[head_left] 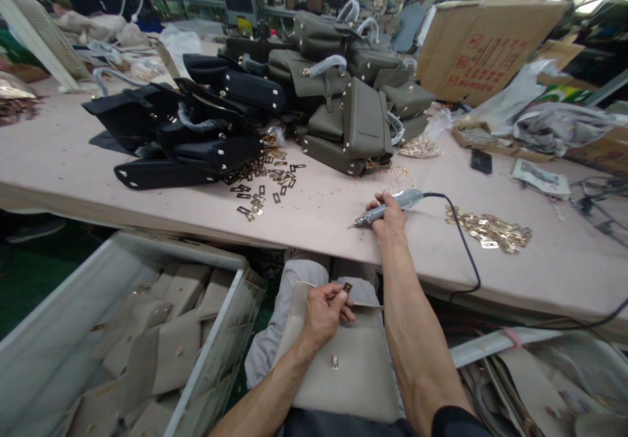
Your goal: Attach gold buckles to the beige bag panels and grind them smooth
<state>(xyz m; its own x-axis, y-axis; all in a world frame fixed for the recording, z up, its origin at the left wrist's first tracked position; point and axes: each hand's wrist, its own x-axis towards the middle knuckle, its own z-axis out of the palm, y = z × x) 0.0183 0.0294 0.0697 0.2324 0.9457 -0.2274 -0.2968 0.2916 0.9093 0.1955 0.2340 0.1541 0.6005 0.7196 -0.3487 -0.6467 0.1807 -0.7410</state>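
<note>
My left hand (328, 311) pinches a small gold metal plate (347, 288) above a beige bag panel (343, 384) that lies across my lap. A small metal clasp piece (335, 362) sits on that panel. On the table's front part, my right hand (390, 213) is wrapped round a grey electric screwdriver (377, 213), its thin bit pointing left near the tabletop. A black cable (458, 227) runs from the tool's back end down over the table edge.
Black bags (196, 162) and olive bags (363, 123) are piled across the table (314, 221). Loose metal plates (260, 195) and gold fittings (490, 227) lie in heaps. A bin (196, 384) of beige panels stands at left, a carton (490, 51) at back right.
</note>
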